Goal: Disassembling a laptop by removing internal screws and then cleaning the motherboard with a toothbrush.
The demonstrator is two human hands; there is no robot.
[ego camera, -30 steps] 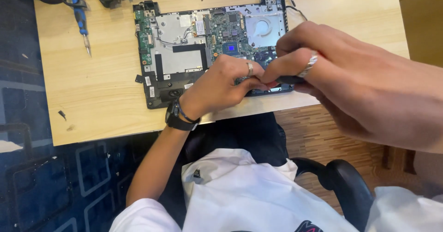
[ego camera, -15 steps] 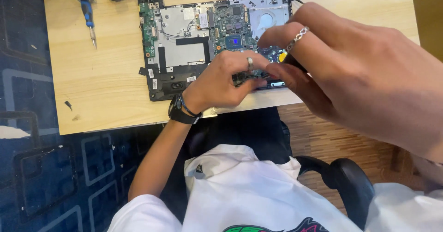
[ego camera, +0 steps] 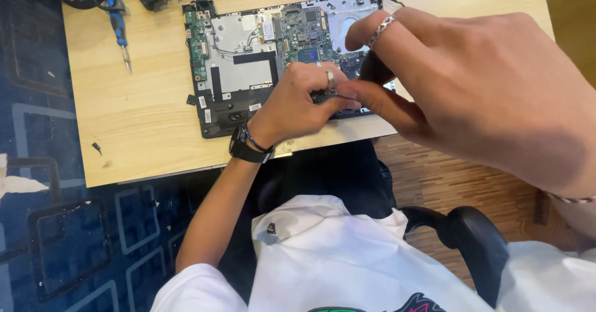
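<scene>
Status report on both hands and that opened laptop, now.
Left hand and right hand pinching a small dark part at the near edge of the opened laptop. Blue screwdriver lies apart on the table.

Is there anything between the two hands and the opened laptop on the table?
Nothing visible does. The left hand rests directly on the front edge of the opened laptop, and the right hand meets it there, pinching a small dark part. The screwdriver lies apart on the table.
</scene>
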